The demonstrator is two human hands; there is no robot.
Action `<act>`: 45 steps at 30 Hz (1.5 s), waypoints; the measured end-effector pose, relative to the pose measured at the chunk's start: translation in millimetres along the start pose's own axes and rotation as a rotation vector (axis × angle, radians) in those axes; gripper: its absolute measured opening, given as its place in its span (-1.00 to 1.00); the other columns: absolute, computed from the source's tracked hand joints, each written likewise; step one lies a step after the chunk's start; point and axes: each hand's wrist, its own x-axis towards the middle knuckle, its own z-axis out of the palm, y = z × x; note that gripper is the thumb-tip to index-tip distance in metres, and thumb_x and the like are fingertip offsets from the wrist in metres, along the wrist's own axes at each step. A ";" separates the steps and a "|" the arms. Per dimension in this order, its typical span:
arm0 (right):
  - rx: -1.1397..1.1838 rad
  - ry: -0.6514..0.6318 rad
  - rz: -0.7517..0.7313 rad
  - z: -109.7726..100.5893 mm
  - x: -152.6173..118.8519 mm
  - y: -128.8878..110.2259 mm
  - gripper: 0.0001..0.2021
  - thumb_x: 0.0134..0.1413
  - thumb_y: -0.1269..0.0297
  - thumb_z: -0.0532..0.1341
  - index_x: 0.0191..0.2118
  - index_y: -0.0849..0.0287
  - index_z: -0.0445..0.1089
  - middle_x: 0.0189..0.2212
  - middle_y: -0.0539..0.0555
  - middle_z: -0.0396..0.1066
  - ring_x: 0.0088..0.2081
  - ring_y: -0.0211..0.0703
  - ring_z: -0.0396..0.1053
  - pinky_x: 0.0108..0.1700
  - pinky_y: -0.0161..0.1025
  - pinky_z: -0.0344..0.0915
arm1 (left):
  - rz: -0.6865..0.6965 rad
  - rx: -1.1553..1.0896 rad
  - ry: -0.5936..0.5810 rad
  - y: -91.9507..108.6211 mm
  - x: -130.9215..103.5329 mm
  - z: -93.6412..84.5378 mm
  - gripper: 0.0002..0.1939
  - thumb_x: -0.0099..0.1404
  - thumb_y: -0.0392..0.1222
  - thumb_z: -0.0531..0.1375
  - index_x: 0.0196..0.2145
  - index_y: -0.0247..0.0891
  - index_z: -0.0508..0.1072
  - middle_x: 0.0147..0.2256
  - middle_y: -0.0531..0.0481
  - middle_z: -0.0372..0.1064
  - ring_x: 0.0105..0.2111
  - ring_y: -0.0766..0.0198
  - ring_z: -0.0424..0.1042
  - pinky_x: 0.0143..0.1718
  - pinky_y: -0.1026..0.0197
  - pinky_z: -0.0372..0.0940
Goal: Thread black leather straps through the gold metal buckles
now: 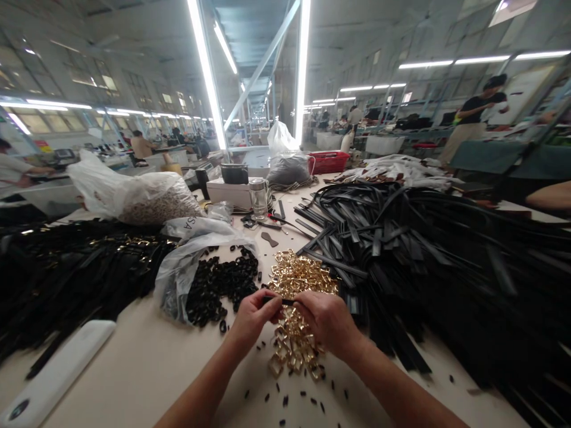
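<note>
My left hand (pixel 253 318) and my right hand (pixel 329 320) are close together, thumbs and fingers pinched on a short stretch of black strap (pixel 288 302). The strap lies level between them; its remaining length is hidden by the hands. Under and behind the hands is a heap of gold-coloured metal buckles (pixel 297 276). Left of the buckles, small black loops (pixel 223 282) spill from a clear plastic bag (pixel 176 282). To the right of my right hand lies a large pile of black straps (pixel 379 238).
Black straps with gold buckles (pixel 89 255) cover the left side. A white long object (pixel 62 371) lies front left. Farther back are a filled plastic bag (pixel 147 196), a glass jar (pixel 258 199) and a red basket (pixel 329 161). A person (pixel 479 113) stands at the far right.
</note>
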 end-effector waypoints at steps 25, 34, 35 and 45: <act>0.230 0.094 0.067 2.8 -0.7 -10.3 -0.90 0.12 0.25 0.20 -0.34 0.13 0.43 -0.44 0.01 0.46 -0.39 -0.20 0.40 -0.31 -0.31 0.24 | -0.233 -0.279 0.016 -4.9 -6.9 7.1 -0.70 0.05 -0.06 0.35 -0.48 -0.34 0.39 -0.61 0.08 0.35 -0.70 0.50 0.24 -0.69 0.45 0.09; 0.180 0.047 0.047 3.8 -1.5 -6.9 -0.86 0.14 0.30 0.16 -0.43 0.16 0.38 -0.51 -0.01 0.40 -0.48 -0.25 0.33 -0.41 -0.34 0.14 | 0.226 0.368 -0.012 6.5 -6.0 1.2 -0.76 0.14 -0.15 0.30 -0.19 -0.17 0.55 -0.20 -0.08 0.44 -0.26 0.23 0.43 -0.28 0.25 0.33; 0.164 0.035 0.042 4.0 -1.5 -6.2 -0.86 0.14 0.31 0.16 -0.42 0.16 0.38 -0.51 0.00 0.40 -0.47 -0.25 0.33 -0.40 -0.33 0.14 | 0.302 0.467 -0.033 8.7 -6.6 0.8 -0.80 0.17 -0.16 0.28 -0.21 -0.14 0.57 -0.15 -0.09 0.42 -0.18 0.19 0.41 -0.17 0.21 0.32; 0.143 0.016 0.024 4.6 -0.8 -5.3 -0.85 0.12 0.32 0.16 -0.46 0.16 0.35 -0.54 -0.02 0.37 -0.48 -0.26 0.32 -0.41 -0.34 0.13 | 0.499 0.636 0.013 14.2 -9.3 5.6 -0.90 0.20 -0.18 0.24 -0.39 -0.13 0.60 -0.27 -0.09 0.42 -0.23 0.16 0.40 -0.14 0.17 0.28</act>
